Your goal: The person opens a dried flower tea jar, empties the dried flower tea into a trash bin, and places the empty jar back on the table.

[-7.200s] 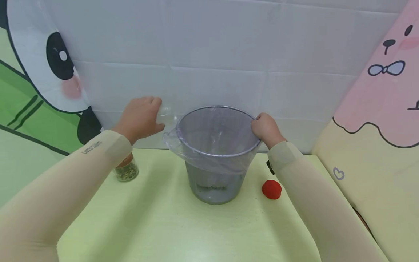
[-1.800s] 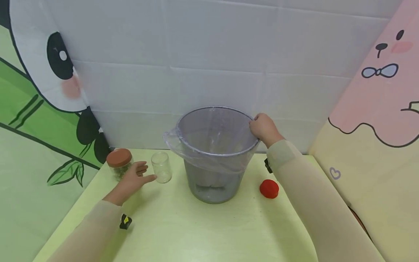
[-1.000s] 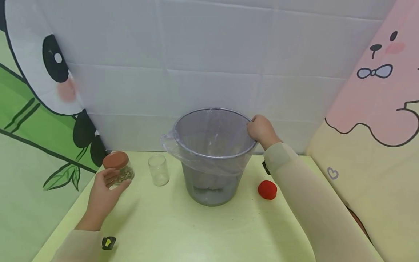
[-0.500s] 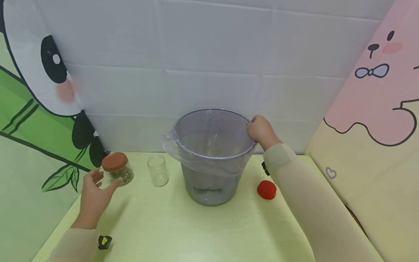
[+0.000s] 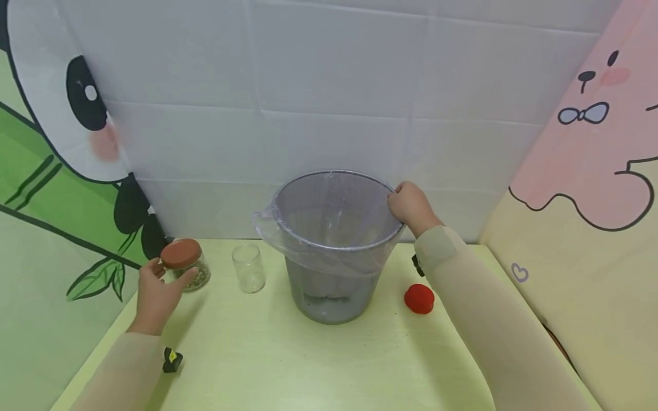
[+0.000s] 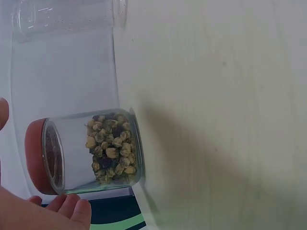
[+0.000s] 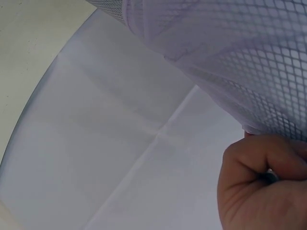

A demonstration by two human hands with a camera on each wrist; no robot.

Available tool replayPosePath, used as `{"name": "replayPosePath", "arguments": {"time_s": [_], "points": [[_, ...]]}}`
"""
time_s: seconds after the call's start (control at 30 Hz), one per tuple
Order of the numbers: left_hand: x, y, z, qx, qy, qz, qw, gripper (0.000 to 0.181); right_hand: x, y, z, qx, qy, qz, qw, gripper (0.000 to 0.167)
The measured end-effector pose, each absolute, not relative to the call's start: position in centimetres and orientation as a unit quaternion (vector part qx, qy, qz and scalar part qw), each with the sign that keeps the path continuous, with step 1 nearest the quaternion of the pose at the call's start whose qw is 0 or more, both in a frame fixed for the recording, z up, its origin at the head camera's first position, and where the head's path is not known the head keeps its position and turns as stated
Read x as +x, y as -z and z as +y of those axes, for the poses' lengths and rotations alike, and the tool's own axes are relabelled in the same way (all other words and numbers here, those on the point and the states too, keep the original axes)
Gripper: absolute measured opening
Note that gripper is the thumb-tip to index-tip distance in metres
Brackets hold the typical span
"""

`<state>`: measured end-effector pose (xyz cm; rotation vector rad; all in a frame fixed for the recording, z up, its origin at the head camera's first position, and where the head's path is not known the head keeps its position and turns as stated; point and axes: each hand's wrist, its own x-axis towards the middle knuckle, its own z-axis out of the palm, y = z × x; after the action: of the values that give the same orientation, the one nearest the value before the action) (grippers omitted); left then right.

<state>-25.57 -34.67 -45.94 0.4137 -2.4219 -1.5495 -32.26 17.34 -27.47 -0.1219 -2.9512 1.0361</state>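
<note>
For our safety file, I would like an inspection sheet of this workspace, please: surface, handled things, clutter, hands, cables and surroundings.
Surface: pale yellow-green table, a few dark specks on it.
Handled things: glass jar of dried buds, upright, brown lid on; grey bin, plastic liner folded over its rim.
Clutter: lidless clear glass container, upright; small red object, perhaps a lid.
Hands: left hand at the jar, thumb and fingers apart, firm contact unclear; right hand grips the bin's rim.
Cables: nothing seen.
Surroundings: whitish creased wall covering behind; cartoon prints on both sides.
</note>
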Motion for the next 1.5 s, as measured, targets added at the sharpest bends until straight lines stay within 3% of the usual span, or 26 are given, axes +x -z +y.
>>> {"name": "replayPosePath", "arguments": {"time_s": [0.87,1.5], "points": [[-30.0,47.8,-35.3,0.218,0.553,-0.802,0.067,0.134,-32.4,27.7,17.3,-0.041,-0.332,-0.942,0.009,0.036],[-31.5,49.5,-36.3,0.198,0.566,-0.798,0.061,0.131,-32.3,27.7,17.3,-0.043,-0.336,-0.941,0.012,0.034]]}}
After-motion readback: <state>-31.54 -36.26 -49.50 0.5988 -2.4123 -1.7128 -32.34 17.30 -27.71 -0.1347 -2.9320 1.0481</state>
